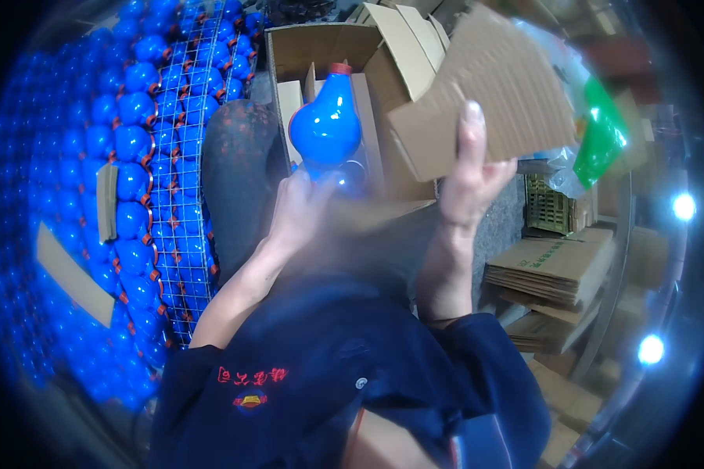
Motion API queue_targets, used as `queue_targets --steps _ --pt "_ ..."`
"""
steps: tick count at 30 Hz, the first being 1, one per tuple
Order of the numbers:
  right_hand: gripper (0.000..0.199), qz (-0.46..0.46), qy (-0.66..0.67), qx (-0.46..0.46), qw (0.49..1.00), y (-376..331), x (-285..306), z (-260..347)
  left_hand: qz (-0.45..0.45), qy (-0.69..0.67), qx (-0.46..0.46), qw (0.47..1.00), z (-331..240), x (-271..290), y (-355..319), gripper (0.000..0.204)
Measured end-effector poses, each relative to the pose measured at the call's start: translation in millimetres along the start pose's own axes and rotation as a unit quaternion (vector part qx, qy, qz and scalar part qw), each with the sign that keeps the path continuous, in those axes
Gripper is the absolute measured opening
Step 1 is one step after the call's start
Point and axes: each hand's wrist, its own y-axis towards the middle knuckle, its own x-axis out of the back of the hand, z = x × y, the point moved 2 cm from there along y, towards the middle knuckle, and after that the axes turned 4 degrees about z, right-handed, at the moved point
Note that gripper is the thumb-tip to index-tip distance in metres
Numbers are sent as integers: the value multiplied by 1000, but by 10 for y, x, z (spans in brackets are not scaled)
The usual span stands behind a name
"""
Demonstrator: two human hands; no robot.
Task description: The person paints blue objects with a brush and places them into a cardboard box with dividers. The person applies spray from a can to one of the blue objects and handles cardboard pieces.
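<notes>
A glossy blue bottle [326,129] with a narrow neck and red cap is in the open cardboard box [408,102], its cap toward the far side. My left hand [296,205] is at the bottle's near end, its fingers closed against it; motion blurs the fingertips and that end of the bottle. Raised at the right, my right hand [473,168] grips a brown corrugated cardboard piece [508,86], thumb on the face toward me and fingers mostly behind. The cardboard covers part of the box's right side.
Many blue bottles [137,144] with red caps are piled at left behind a wire mesh [181,168]. Two cardboard strips [74,273] lie on them. Stacked flat cartons [551,266], a yellowish plastic crate [546,205] and clear-and-green plastic bags [600,133] are at right.
</notes>
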Motion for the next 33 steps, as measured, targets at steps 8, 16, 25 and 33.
queue_targets --steps 8,16,25,33 --pt "45 234 -212 47 948 -832 -119 -399 -67 -356 12 932 207 9 116 29" --pt "83 307 -232 120 915 -1029 -221 -258 -36 -432 -71 898 182 15 156 36" --pt "85 223 530 -504 645 -475 -627 -993 459 -715 -68 523 -239 -89 -19 31" --pt "73 142 408 -476 766 -443 -381 -876 277 -580 135 754 468 51 -480 48"
